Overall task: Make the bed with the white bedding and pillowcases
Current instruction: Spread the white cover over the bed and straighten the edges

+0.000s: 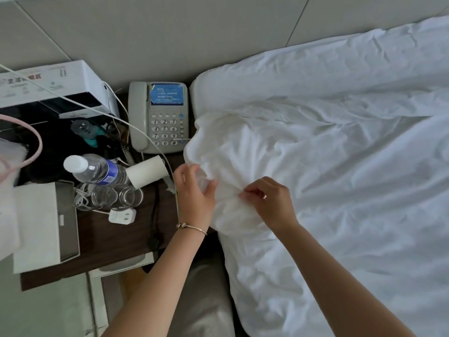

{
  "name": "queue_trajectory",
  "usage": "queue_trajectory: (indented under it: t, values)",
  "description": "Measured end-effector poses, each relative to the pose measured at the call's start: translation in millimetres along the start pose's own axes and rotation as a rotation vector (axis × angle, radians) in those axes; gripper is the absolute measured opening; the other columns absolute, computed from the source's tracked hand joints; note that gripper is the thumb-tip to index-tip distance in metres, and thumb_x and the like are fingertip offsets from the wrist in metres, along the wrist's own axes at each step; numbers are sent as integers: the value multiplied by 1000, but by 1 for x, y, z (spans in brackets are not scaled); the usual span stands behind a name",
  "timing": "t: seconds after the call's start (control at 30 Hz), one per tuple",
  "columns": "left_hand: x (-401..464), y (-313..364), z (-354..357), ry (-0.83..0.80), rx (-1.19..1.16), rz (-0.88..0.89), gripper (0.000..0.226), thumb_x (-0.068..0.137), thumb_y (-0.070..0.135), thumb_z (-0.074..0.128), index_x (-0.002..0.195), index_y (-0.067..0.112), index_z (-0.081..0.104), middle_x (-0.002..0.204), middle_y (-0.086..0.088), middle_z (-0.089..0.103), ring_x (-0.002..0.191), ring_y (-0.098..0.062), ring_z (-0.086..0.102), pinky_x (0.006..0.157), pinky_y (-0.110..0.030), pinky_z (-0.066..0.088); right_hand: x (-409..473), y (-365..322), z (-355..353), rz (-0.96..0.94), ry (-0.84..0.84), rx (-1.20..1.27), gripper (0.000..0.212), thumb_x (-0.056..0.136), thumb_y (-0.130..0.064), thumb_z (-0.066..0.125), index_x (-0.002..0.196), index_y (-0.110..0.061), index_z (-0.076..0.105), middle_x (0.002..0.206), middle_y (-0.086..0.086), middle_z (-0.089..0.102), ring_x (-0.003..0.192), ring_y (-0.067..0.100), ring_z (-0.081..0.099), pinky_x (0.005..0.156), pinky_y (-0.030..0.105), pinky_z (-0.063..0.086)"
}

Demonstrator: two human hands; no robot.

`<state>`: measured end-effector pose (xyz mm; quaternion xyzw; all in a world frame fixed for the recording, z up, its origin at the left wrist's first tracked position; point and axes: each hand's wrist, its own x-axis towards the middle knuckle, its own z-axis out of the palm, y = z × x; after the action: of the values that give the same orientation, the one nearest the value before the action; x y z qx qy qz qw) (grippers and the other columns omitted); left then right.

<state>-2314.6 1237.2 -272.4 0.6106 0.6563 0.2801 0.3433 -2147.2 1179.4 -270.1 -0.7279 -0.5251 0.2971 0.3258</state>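
A crumpled white duvet (340, 190) covers the bed on the right, over a white sheet (303, 76) that reaches the wall. Its bunched near-left corner (226, 152) hangs over the bed's left edge. My left hand (194, 193), with a bracelet at the wrist, grips that corner from the left side, fingers curled into the cloth. My right hand (269, 200) pinches a fold of the same corner just to the right, thumb and fingers closed on the fabric. No pillow or pillowcase is in view.
A dark nightstand (116, 239) stands left of the bed, crowded with a grey phone (160, 115), a water bottle (97, 170), a paper roll (148, 171), two glasses (116, 197), a white box (41, 224), a plug adapter (122, 216) and cables. The wall lies behind.
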Motion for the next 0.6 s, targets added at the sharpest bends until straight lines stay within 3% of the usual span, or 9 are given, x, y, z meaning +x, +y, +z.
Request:
queue_trajectory:
  t: [0.13, 0.2, 0.3, 0.37, 0.43, 0.5, 0.6]
  values:
    - [-32, 0, -6, -21, -88, -260, 73, 84, 18, 73, 142, 1, 33, 142, -17, 36, 120, -26, 50, 100, -32, 42, -27, 2, -4, -131, -37, -98, 6, 76, -13, 75, 74, -10, 71, 74, -3, 64, 62, 7, 55, 59, 22, 46]
    - [-42, -2, -4, -58, -111, -364, 71, 85, 19, 72, 143, 3, 34, 135, -12, 49, 109, -20, 58, 90, -25, 43, -44, 10, -5, -127, -165, -229, 4, 78, -12, 74, 76, -11, 70, 77, -2, 64, 68, 18, 60, 60, 29, 48]
    - [-53, -6, 2, -126, -36, -396, 32, 88, 20, 67, 118, 10, 61, 104, -5, 68, 97, -20, 63, 77, -22, 41, -70, 28, -10, 126, -405, -424, 4, 86, -21, 69, 83, -17, 70, 84, -6, 60, 83, 20, 60, 70, 31, 47]
    - [-57, -8, 8, -126, 6, -346, 20, 86, 19, 65, 104, 11, 65, 100, -6, 66, 98, -24, 60, 78, -29, 45, -81, 35, -13, 195, -391, -415, 8, 85, -26, 70, 82, -19, 69, 81, -8, 58, 80, 18, 58, 68, 33, 47]
    - [-56, -10, 12, -93, 15, -254, 23, 84, 19, 68, 102, 6, 63, 107, -11, 58, 102, -26, 53, 86, -31, 43, -85, 33, -13, 103, -285, -370, 9, 82, -24, 74, 78, -18, 69, 77, -8, 60, 73, 18, 58, 60, 32, 46]
    - [-52, -12, 12, -78, -6, -222, 13, 85, 11, 64, 96, 4, 63, 105, -11, 58, 99, -26, 54, 84, -30, 42, -86, 26, -13, -24, -235, -357, 9, 79, -23, 75, 76, -18, 69, 75, -9, 62, 69, 18, 58, 54, 26, 41]
    - [-56, -22, 6, -175, 60, -240, 8, 86, 3, 57, 81, 9, 59, 85, -3, 63, 85, -25, 60, 72, -34, 48, -85, 21, -21, 22, -420, -493, 7, 85, -30, 70, 83, -23, 69, 82, -14, 61, 81, 16, 60, 63, 25, 36]
